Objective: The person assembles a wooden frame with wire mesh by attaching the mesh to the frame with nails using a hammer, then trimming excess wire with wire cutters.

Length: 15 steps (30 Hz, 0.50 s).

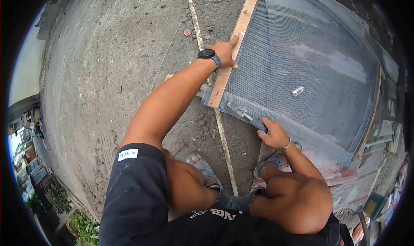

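Note:
My left hand [224, 54], with a dark watch on its wrist, grips the edge of a wooden strip [223, 80]. The strip lies along the left edge of a grey mesh screen [302, 69], and small nails stick up from it. My right hand [276, 136] is closed around the grey handle of a claw hammer [248, 116]. The hammer's metal head is over the mesh near the strip's lower end, apart from the wood. A small clear-and-white piece [297, 90], too small to identify, rests on the mesh.
A long thin pole [224, 147] runs over the rough grey ground [125, 43], passing under the strip. A reddish bit [187, 32] lies near it. My sandalled feet [202, 166] are close to the frame's lower edge. Weathered boards [384, 138] lie at right.

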### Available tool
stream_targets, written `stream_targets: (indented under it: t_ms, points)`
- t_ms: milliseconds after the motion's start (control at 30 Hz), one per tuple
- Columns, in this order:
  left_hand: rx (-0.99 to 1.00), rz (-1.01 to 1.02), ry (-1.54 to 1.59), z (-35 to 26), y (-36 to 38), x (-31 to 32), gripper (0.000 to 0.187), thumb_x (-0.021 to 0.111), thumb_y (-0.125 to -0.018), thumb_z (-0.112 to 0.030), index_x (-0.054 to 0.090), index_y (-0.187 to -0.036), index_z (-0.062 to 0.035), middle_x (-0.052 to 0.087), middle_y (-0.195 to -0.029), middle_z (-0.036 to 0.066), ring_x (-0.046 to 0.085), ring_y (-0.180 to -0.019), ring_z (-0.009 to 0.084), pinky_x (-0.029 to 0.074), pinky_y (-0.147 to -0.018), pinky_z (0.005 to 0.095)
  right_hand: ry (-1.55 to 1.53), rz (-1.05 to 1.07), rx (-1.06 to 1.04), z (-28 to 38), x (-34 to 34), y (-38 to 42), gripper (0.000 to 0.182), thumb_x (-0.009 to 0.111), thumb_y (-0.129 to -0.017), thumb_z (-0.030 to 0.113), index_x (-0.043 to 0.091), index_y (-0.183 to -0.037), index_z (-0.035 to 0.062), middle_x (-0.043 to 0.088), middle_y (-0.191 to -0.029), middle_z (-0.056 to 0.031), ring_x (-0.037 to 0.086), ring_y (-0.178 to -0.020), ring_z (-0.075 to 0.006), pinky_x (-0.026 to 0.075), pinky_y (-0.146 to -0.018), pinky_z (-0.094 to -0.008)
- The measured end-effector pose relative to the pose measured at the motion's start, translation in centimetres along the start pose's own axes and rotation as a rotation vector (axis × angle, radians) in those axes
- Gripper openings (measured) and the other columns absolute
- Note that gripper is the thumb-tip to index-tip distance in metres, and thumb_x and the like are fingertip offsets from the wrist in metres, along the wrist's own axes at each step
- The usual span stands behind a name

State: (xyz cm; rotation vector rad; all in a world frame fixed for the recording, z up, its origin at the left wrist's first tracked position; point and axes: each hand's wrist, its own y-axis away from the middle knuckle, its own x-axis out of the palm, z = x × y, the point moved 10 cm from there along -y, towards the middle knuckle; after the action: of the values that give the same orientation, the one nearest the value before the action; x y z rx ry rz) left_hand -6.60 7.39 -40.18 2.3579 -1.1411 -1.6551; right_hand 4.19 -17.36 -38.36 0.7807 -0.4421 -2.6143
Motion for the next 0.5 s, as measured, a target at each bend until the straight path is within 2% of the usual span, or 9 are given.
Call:
stream_targets:
  t_ms: [33, 67, 167, 267, 367, 500]
  points:
    - [-0.005, 0.004, -0.002, -0.2, 0.1, -0.1, 0.113, 0.085, -0.061, -0.034, 0.017, -0.148, -0.0131, 0.063, -0.106, 0.024, 0.060, -0.101, 0.0385, 0.048, -0.088, 0.0421, 0.010, -0.011, -0.015, 0.0, 0.0, -0.1, 0.019, 0.060, -0.076, 0.014, 0.052, -0.088, 0.0006, 0.053, -0.063, -0.0175, 0.056, -0.059, -0.0336, 0.043, -0.057, -0.0416]
    - [-0.001, 0.015, -0.001, -0.3, 0.4, -0.1, 0.106, 0.081, -0.068, -0.032, 0.015, -0.149, -0.0133, 0.063, -0.107, 0.025, 0.060, -0.101, 0.0388, 0.048, -0.088, 0.0417, 0.016, -0.023, -0.030, 0.0, 0.1, -0.1, 0.019, 0.059, -0.076, 0.014, 0.052, -0.088, 0.0009, 0.053, -0.063, -0.0176, 0.056, -0.059, -0.0338, 0.043, -0.057, -0.0417]
    - [-0.013, 0.025, 0.029, 0.2, 0.4, 0.5, 0.096, 0.073, -0.075, -0.033, 0.014, -0.148, -0.0116, 0.061, -0.109, 0.027, 0.060, -0.101, 0.0408, 0.048, -0.088, 0.0432, -0.028, 0.010, 0.022, -0.8, 0.2, -0.2, 0.019, 0.058, -0.077, 0.015, 0.051, -0.088, 0.0015, 0.053, -0.063, -0.0189, 0.057, -0.059, -0.0348, 0.043, -0.057, -0.0421]
    - [-0.041, -0.102, 0.063, 0.6, 1.0, 0.4, 0.084, 0.063, -0.083, -0.034, 0.015, -0.147, -0.0101, 0.058, -0.109, 0.029, 0.059, -0.098, 0.0427, 0.048, -0.086, 0.0461, -0.018, 0.007, 0.015, -1.5, 0.3, -0.4, 0.019, 0.057, -0.077, 0.016, 0.051, -0.089, 0.0018, 0.053, -0.062, -0.0201, 0.057, -0.059, -0.0353, 0.043, -0.056, -0.0422]
    - [-0.009, -0.180, 0.037, -0.6, 2.1, 0.2, 0.074, 0.055, -0.088, -0.034, 0.018, -0.146, -0.0088, 0.056, -0.108, 0.029, 0.059, -0.093, 0.0443, 0.048, -0.083, 0.0489, -0.031, 0.081, 0.117, -2.1, 0.5, -0.5, 0.025, 0.058, -0.076, 0.020, 0.051, -0.091, 0.0024, 0.056, -0.068, -0.0246, 0.057, -0.068, -0.0431, 0.044, -0.062, -0.0479]
    - [0.027, -0.251, 0.046, -0.9, 2.8, -0.5, 0.066, 0.051, -0.090, -0.031, 0.020, -0.146, -0.0091, 0.055, -0.104, 0.027, 0.060, -0.087, 0.0440, 0.049, -0.079, 0.0489, -0.038, 0.042, 0.083, -2.3, 0.2, -0.5, 0.027, 0.059, -0.076, 0.022, 0.052, -0.094, 0.0025, 0.057, -0.070, -0.0256, 0.058, -0.070, -0.0436, 0.046, -0.064, -0.0482]
